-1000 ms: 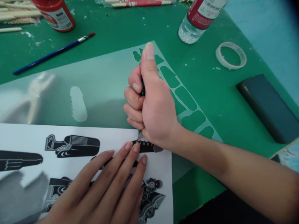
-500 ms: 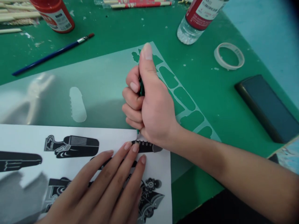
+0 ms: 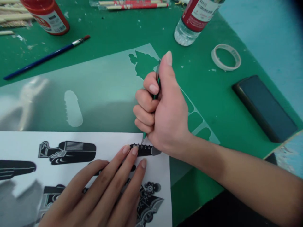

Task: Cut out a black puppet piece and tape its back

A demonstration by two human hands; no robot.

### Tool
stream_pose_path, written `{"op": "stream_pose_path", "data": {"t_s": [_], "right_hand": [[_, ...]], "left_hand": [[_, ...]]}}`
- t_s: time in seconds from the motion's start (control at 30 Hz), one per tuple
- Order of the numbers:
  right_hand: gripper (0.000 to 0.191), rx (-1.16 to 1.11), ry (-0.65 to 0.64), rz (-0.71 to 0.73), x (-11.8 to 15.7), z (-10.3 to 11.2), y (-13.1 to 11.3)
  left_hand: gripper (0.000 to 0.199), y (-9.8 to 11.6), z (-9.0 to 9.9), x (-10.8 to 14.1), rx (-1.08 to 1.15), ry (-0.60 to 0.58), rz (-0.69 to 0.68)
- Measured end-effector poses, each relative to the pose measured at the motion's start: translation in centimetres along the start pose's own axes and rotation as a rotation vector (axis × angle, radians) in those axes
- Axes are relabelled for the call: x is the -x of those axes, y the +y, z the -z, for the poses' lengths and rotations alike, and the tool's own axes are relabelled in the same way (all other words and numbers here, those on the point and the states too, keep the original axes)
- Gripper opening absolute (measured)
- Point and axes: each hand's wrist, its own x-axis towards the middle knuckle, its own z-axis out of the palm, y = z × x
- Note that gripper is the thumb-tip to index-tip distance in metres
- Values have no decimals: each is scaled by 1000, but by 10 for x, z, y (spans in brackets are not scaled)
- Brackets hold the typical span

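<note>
Printed pattern sheet (image 3: 111,142) lies beneath the lightly spread left hand (image 3: 101,192); the right hand (image 3: 163,110), fisted, grips a green craft knife (image 3: 144,135) at a black motif (image 3: 145,152). Apparently cutting; the next stroke needs steady pressure.

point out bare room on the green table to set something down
Green table shows between the water bottle, tape roll, phone and right edge of the translucent sheet; also between paintbrush, water bottle and the sheet's far edge. Crowded: far left, with red bottle and wooden sticks, and around left hand and right hand, where paper overlaps the sheet.
</note>
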Motion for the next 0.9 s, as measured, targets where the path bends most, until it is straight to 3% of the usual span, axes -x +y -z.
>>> {"op": "stream_pose_path", "data": {"t_s": [0.1, 0.23, 0.4, 0.9], "right_hand": [[55, -30, 16, 30, -2, -4, 0], [57, -45, 64, -56, -5, -8, 0], [55, -84, -8, 33, -1, -7, 3], [53, -69, -24, 10, -2, -10, 4]], "left_hand": [[63, 1, 0, 0, -6, 2, -7], [61, 2, -1, -2, -24, 11, -15], [61, 1, 0, -1, -16, 16, -36], [63, 1, -1, 0, -30, 19, -33]]}}
